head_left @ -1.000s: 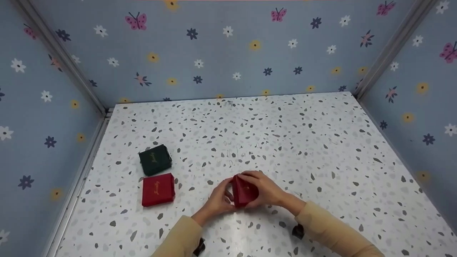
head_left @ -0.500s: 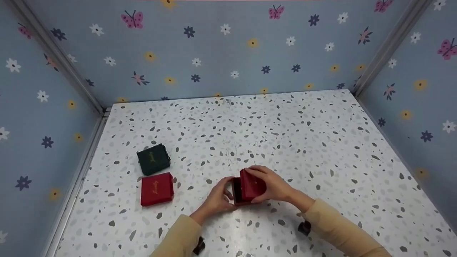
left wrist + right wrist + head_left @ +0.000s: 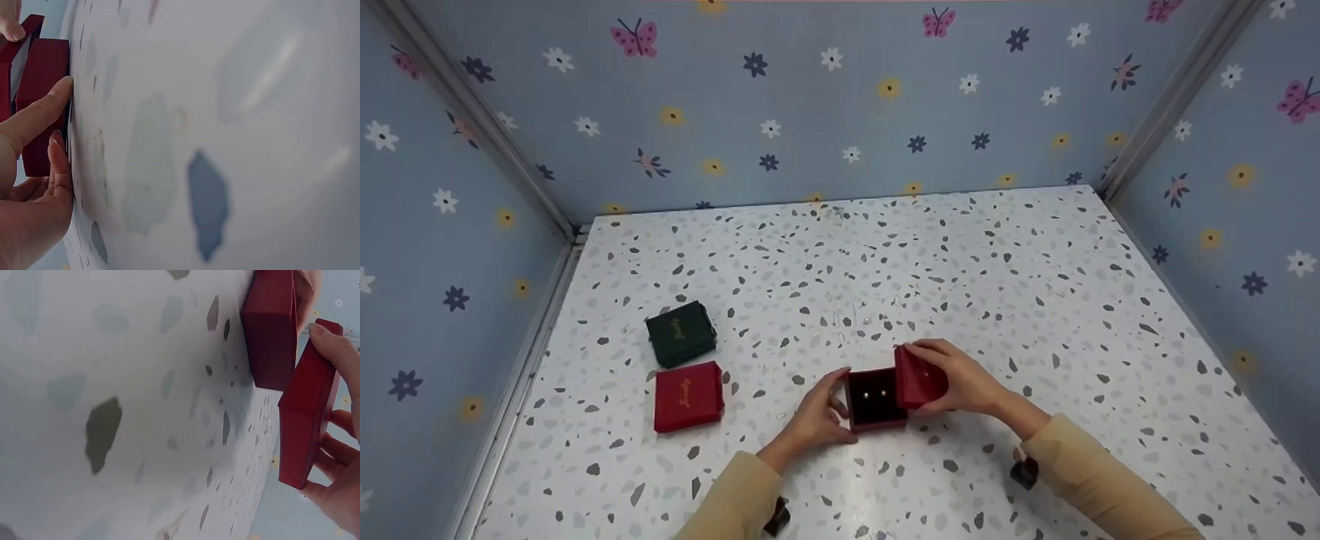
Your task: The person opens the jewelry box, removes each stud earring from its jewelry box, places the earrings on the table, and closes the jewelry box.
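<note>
A red jewelry box base [image 3: 880, 426] rests on the speckled tabletop, its black lining [image 3: 873, 410] facing up. Two small shiny studs [image 3: 883, 393] stand in that lining. My left hand [image 3: 814, 414] grips the base from its left side; the left wrist view has thumb and fingers along the red wall [image 3: 48, 67], low by the table. In my right hand [image 3: 971, 382] is the red lid [image 3: 915, 382], held tilted over the right part of the base, which it covers in the head view. The right wrist view shows fingers and thumb round the lid's edges.
To the left lie a closed red box [image 3: 688, 397] with gold lettering and, just behind it, a dark green box [image 3: 681, 334]. Flower-patterned panels [image 3: 810, 90] enclose the table at the back and both sides.
My right hand has lifted the lid off the base and shifted it rightward, uncovering the black lining and two studs. The left hand keeps its grip on the base.
</note>
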A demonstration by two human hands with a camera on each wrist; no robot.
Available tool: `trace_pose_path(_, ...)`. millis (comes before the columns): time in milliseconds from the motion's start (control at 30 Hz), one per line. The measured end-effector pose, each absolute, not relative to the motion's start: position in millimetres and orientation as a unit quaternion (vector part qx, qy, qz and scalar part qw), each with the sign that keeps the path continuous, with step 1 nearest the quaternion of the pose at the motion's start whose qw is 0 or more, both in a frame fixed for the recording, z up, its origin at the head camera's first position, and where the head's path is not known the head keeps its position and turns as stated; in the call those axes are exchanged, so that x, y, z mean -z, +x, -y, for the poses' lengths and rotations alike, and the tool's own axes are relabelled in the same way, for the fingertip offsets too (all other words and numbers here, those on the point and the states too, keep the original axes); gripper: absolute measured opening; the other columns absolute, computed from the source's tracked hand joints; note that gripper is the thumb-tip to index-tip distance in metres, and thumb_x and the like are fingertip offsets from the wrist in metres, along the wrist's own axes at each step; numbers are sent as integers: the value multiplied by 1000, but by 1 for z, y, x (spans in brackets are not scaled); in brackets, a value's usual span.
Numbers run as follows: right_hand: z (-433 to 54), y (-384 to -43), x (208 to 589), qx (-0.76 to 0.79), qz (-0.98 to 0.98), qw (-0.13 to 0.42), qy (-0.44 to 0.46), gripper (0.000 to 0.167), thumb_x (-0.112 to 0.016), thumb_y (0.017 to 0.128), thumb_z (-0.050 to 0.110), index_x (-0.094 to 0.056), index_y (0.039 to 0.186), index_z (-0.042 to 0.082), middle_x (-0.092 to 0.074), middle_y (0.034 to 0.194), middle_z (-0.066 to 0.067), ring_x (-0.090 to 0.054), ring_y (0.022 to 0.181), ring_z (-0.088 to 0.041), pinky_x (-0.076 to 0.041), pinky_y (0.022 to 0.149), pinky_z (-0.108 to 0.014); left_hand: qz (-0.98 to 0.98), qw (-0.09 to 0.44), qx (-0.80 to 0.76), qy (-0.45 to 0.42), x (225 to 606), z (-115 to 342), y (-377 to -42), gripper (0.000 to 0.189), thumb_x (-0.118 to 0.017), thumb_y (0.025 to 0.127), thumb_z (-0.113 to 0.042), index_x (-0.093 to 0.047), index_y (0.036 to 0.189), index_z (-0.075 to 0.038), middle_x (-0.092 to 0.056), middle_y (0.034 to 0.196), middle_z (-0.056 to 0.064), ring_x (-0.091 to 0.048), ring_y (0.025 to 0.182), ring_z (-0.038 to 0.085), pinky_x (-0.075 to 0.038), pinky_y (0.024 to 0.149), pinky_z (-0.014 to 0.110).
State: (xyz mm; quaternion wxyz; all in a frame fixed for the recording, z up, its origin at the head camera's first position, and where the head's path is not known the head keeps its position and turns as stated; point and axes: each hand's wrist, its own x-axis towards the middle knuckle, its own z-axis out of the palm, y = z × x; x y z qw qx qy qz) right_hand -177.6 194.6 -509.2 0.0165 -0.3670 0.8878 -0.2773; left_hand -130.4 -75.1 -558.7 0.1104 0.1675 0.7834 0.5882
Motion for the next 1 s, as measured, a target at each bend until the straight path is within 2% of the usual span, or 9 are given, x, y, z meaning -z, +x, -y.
trace_pose_path(200,-209,-180,511,263,-900,42,-345,92,-82,56,31,-39,134,10,-39,130,-16,-42,112,-29,-45,82,-40,-787,113,-587,153,557,74,-129,104,-84,49,-1,-28,136,-2,-50,109,14,-55,74,25,-48,57,25)
trace_pose_path(367,-217,-181,514,252,-907,60,-333,92,-82,56,33,-39,134,9,-39,130,-16,-41,114,-30,-43,85,-40,-790,119,-585,136,557,73,-129,105,-85,48,-6,-28,136,-6,-54,89,12,-55,72,23,-48,57,27)
trace_pose_path(433,-219,-181,516,250,-907,64,-333,92,-82,56,34,-40,134,9,-39,130,-15,-41,113,-29,-43,84,-39,-792,122,-584,132,557,72,-129,104,-85,49,-6,-29,136,-7,-54,86,11,-55,72,22,-48,57,26)
trace_pose_path(667,-222,-183,520,244,-908,83,-330,93,-82,55,38,-40,133,11,-40,129,-11,-41,112,-24,-43,84,-36,-792,118,-583,141,556,72,-128,98,-83,52,-3,-31,134,-5,-52,94,12,-56,75,24,-48,59,26)
trace_pose_path(1000,-223,-184,524,234,-910,108,-325,94,-81,54,41,-41,133,11,-40,129,-12,-40,115,-27,-39,90,-39,-791,102,-583,154,557,71,-129,94,-81,52,4,-31,132,0,-51,98,16,-57,72,27,-48,56,25)
